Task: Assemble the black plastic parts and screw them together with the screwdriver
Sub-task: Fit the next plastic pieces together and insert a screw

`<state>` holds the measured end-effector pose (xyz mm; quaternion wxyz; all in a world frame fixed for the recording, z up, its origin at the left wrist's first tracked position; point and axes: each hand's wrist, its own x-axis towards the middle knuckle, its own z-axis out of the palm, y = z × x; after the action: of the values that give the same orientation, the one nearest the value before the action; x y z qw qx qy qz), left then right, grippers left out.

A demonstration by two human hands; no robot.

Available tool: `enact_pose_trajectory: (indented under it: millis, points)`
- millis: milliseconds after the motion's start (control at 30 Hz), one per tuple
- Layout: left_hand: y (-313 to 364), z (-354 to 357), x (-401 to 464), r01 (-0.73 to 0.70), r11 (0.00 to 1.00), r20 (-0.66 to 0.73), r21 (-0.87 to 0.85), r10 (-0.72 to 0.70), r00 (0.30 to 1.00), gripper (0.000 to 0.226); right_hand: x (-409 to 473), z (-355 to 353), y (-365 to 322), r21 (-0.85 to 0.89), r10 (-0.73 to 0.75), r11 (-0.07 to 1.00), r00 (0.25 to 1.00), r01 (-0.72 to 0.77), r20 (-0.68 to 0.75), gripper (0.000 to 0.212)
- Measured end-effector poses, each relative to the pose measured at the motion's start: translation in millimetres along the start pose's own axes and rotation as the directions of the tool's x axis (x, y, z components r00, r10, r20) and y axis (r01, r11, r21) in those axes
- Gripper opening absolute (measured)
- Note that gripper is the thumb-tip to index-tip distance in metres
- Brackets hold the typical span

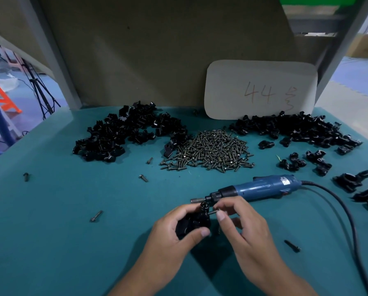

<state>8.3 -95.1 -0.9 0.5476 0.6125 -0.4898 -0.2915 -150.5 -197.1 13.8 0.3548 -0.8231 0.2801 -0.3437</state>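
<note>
Just in front of the screwdriver point(257, 188), my left hand point(168, 233) curled round the black parts point(194, 222) while my right hand point(240, 223) pinched a screw point(213, 212) at their hole, which I judged wanted straight, gentle seating.

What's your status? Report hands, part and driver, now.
Left hand grips black plastic part. Right hand pinches screw at the part's hole. Screwdriver lies untouched on the mat, just behind the hands. Nothing in the way.
</note>
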Motion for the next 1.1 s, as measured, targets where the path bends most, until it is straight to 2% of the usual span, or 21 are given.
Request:
enact_pose_trajectory:
  millis: [100, 233, 333, 367, 400, 467, 567, 633, 667, 733, 767, 833, 900, 1000, 1100]
  points:
    - [3.3, 0.5, -0.4, 0.006, 1.0, -0.004, -0.01, -0.006, 1.0, 0.039, -0.5, 0.0, -1.9, 0.089, 0.045, 0.995, 0.999, -0.046, 0.023, 0.018]
    - [4.7, -1.3, 1.4, 0.004, 0.998, -0.034, -0.065, -0.006, 0.999, 0.038, -1.1, 0.7, -4.7, 0.293, 0.106, 0.948, 0.991, -0.127, 0.085, 0.019]
    - [3.9, -0.4, 1.2, 0.011, 0.997, -0.055, -0.071, -0.015, 0.998, 0.034, -2.4, 2.4, -7.2, 0.329, 0.134, 0.932, 0.988, -0.15, 0.073, 0.007]
    - [4.4, 0.4, 0.8, 0.018, 0.998, -0.06, -0.068, -0.022, 0.998, 0.033, -1.8, 2.7, -6.7, 0.351, 0.161, 0.921, 0.985, -0.171, 0.06, 0.012]
    - [4.5, 0.7, 0.2, 0.026, 0.998, -0.061, -0.064, -0.03, 0.998, 0.034, -0.8, 2.2, -6.2, 0.408, 0.203, 0.888, 0.977, -0.21, 0.06, 0.017]
    - [3.2, 1.3, -0.6, 0.043, 0.996, -0.062, -0.072, -0.048, 0.997, 0.04, 3.4, 0.0, -6.8, 0.566, 0.321, 0.757, 0.94, -0.326, 0.113, 0.019]
    - [-0.6, 2.1, -0.8, 0.075, 0.991, -0.055, -0.114, -0.082, 0.995, 0.038, 6.8, -2.1, -8.7, 0.644, 0.411, 0.617, 0.883, -0.453, 0.227, 0.021]
    - [-1.2, 3.0, -0.8, 0.077, 0.989, -0.053, -0.129, -0.085, 0.995, 0.037, 6.0, -3.8, -9.4, 0.72, 0.448, 0.473, 0.842, -0.508, 0.3, 0.03]
    - [-1.3, 2.9, -0.8, 0.077, 0.989, -0.055, -0.13, -0.084, 0.995, 0.037, 6.6, -5.8, -9.9, 0.756, 0.446, 0.383, 0.823, -0.531, 0.352, 0.029]
    - [-1.9, 2.5, -0.7, 0.077, 0.988, -0.057, -0.135, -0.085, 0.995, 0.038, 7.0, -8.2, -11.9, 0.775, 0.406, 0.305, 0.812, -0.553, 0.419, 0.012]
    - [-2.1, 2.5, -0.6, 0.072, 0.988, -0.055, -0.138, -0.081, 0.995, 0.039, 6.8, -8.4, -13.8, 0.763, 0.385, 0.318, 0.812, -0.563, 0.439, 0.003]
    - [-1.4, 2.8, -0.7, 0.049, 0.989, -0.051, -0.143, -0.057, 0.997, 0.04, 4.0, -6.2, -12.4, 0.713, 0.362, 0.419, 0.824, -0.562, 0.437, 0.025]
    - [0.5, 3.7, -0.8, 0.035, 0.986, -0.03, -0.164, -0.041, 0.999, 0.039, 1.6, -2.1, -11.9, 0.636, 0.327, 0.576, 0.858, -0.513, 0.396, 0.037]
    - [1.3, 3.8, -1.3, 0.025, 0.99, -0.011, -0.142, -0.027, 1.0, 0.04, 1.4, -0.4, -9.1, 0.489, 0.257, 0.78, 0.912, -0.391, 0.319, 0.024]
    - [-1.3, 3.3, -2.4, 0.041, 0.991, 0.009, -0.13, -0.04, 0.999, 0.04, 2.3, -1.4, -8.9, 0.426, 0.212, 0.845, 0.934, -0.324, 0.289, 0.016]
